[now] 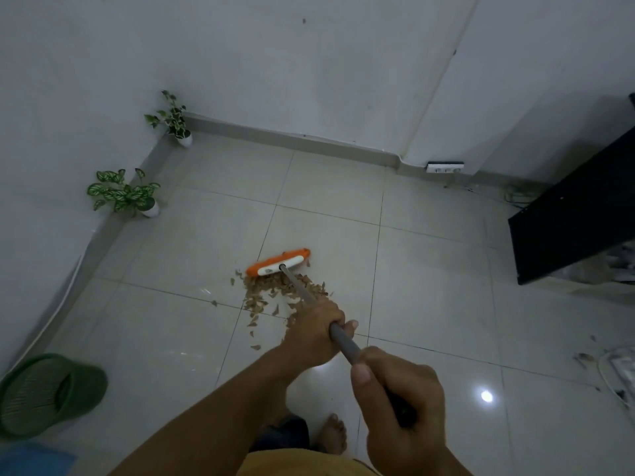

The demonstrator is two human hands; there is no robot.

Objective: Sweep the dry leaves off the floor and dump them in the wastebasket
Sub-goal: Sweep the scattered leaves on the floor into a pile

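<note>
**Broom on the leaf pile**

At far left I see the green wastebasket (44, 393) lying on its side by the wall, with two plants (125, 194) along the skirting above it. Mid-floor, my left hand (314, 329) is wrapped around the broom (280, 265) handle. The orange head rests at the far edge of the leaves (271, 298). My right hand (398, 403) clamps the handle's upper end. A black cabinet (570, 218) stands at right.

Broom head (279, 263) behind leaf pile (275, 297); wastebasket (51, 393) far left by wall; 2 plants (125, 194) in corner.
</note>
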